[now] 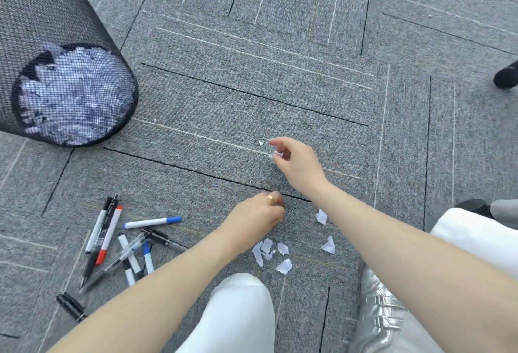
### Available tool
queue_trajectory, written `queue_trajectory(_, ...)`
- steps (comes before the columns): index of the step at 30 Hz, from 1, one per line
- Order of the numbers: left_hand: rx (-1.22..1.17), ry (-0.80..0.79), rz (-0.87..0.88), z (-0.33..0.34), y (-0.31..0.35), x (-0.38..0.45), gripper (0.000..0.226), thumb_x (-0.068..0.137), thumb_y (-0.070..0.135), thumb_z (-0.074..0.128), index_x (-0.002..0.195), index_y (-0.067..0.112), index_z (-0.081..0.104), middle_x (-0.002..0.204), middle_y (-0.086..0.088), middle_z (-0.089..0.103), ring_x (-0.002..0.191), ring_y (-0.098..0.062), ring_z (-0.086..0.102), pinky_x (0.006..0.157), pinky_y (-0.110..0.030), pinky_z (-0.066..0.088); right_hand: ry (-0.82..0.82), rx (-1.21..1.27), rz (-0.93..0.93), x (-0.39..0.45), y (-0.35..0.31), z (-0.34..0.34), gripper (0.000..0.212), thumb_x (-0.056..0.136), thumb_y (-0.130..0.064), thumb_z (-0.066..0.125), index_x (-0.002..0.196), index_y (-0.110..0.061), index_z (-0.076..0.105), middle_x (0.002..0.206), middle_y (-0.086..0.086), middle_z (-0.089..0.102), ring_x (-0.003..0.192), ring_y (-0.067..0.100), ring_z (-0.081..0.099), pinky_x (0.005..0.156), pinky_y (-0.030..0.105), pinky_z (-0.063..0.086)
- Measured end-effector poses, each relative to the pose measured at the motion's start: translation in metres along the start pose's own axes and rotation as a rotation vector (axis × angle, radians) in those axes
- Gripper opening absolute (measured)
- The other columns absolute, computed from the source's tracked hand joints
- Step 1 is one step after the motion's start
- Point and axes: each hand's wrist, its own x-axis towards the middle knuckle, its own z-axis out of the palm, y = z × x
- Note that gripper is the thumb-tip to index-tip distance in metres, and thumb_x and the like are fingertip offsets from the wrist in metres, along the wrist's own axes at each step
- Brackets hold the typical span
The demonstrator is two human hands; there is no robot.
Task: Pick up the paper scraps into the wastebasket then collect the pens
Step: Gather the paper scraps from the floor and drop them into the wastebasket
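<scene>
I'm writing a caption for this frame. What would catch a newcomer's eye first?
Two bare arms reach over the grey carpet: the right hand pinches a small paper scrap, and the left hand is closed just below it. White paper scraps lie scattered near the person's knee, a jumble of pens lies at lower left, and a black mesh wastebasket already holding paper stands at upper left.

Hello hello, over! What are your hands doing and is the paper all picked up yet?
Right hand pinching a paper bit; left hand closed, contents hidden. Paper scraps still on carpet, wastebasket partly filled. Pens untouched. Nothing blocking.
</scene>
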Motion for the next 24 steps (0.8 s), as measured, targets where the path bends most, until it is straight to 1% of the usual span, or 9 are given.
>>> queue_trajectory(4,0.152,-0.084,0.212,-0.001,0.0,0.001,0.019,0.057,-0.008,0.061,0.068,0.006,0.056,0.072,-0.01,0.058,0.061,-0.027,0.058,0.042,-0.028,0.041,0.023,-0.12,-0.009,0.017,-0.007,0.017,0.033,0.089,-0.013,0.054,0.121,-0.018,0.058,0.096,-0.002,0.062,0.088,0.015,0.055,0.082,0.03,0.043)
queue_trajectory(6,0.18,-0.092,0.214,-0.001,0.003,0.002,0.021,0.057,-0.01,0.06,0.072,0.004,0.057,0.074,-0.011,0.058,0.065,-0.027,0.058,0.044,-0.03,0.039,0.035,-0.187,-0.005,0.024,-0.008,0.022,0.026,0.09,-0.016,0.053,0.115,-0.018,0.061,0.102,0.001,0.063,0.095,0.017,0.056,0.082,0.031,0.042)
queue_trajectory(9,0.116,-0.085,0.019,0.005,0.005,0.008,0.025,0.076,-0.011,0.048,0.095,0.003,0.056,0.094,-0.013,0.054,0.087,-0.026,0.052,0.059,-0.036,0.034,0.029,-0.264,-0.011,0.03,-0.012,0.023,0.016,0.092,-0.018,0.051,0.1,-0.014,0.064,0.101,0.003,0.062,0.094,0.021,0.056,0.077,0.031,0.042)
queue_trajectory(14,-0.276,0.026,-0.278,-0.001,0.003,0.007,0.011,0.087,0.005,0.05,0.085,0.008,0.06,0.093,-0.007,0.06,0.088,-0.025,0.056,0.074,-0.032,0.044,-0.089,-0.387,-0.034,0.037,-0.021,0.016,0.018,0.093,-0.014,0.046,0.096,-0.01,0.063,0.101,0.009,0.06,0.093,0.027,0.056,0.075,0.032,0.04)
queue_trajectory(15,-0.341,0.069,-0.354,-0.009,0.002,0.002,0.009,0.087,0.008,0.053,0.086,0.01,0.062,0.091,-0.004,0.061,0.086,-0.021,0.056,0.074,-0.03,0.045,-0.127,-0.393,-0.012,0.041,-0.024,0.014,0.017,0.093,-0.013,0.047,0.094,-0.01,0.064,0.101,0.009,0.062,0.092,0.027,0.057,0.074,0.031,0.041)
queue_trajectory(17,-0.53,0.237,-0.538,-0.032,-0.001,-0.012,0.006,0.087,0.014,0.06,0.083,0.016,0.065,0.08,0.004,0.061,0.072,-0.011,0.056,0.061,-0.02,0.042,-0.21,-0.31,0.081,0.045,-0.032,0.004,0.014,0.091,-0.013,0.052,0.091,-0.01,0.065,0.096,0.009,0.066,0.081,0.02,0.059,0.065,0.023,0.042)
queue_trajectory(19,-0.735,0.439,-0.659,-0.065,-0.007,-0.029,0.009,0.085,0.016,0.063,0.077,0.02,0.065,0.068,0.008,0.06,0.057,-0.003,0.05,0.052,-0.015,0.038,-0.315,-0.052,0.214,0.048,-0.048,-0.014,0.01,0.089,-0.018,0.058,0.091,-0.012,0.066,0.091,0.004,0.066,0.07,0.01,0.057,0.06,0.018,0.044)
queue_trajectory(21,-0.868,0.662,-0.664,-0.109,-0.007,-0.045,0.012,0.082,0.013,0.067,0.073,0.022,0.067,0.065,0.008,0.063,0.058,0.0,0.052,0.055,-0.011,0.041,-0.416,0.223,0.267,0.05,-0.079,-0.037,0.011,0.087,-0.022,0.061,0.094,-0.015,0.064,0.091,-0.001,0.064,0.074,0.006,0.057,0.071,0.018,0.05)
queue_trajectory(24,-1.002,0.926,-0.524,-0.192,0.009,-0.062,0.009,0.071,0.015,0.074,0.07,0.021,0.068,0.065,0.009,0.067,0.063,-0.002,0.058,0.066,-0.015,0.049,-0.432,0.617,0.107,0.056,-0.158,-0.064,0.009,0.084,-0.018,0.063,0.092,-0.015,0.064,0.081,-0.004,0.06,0.074,0.005,0.058,0.075,0.019,0.052)
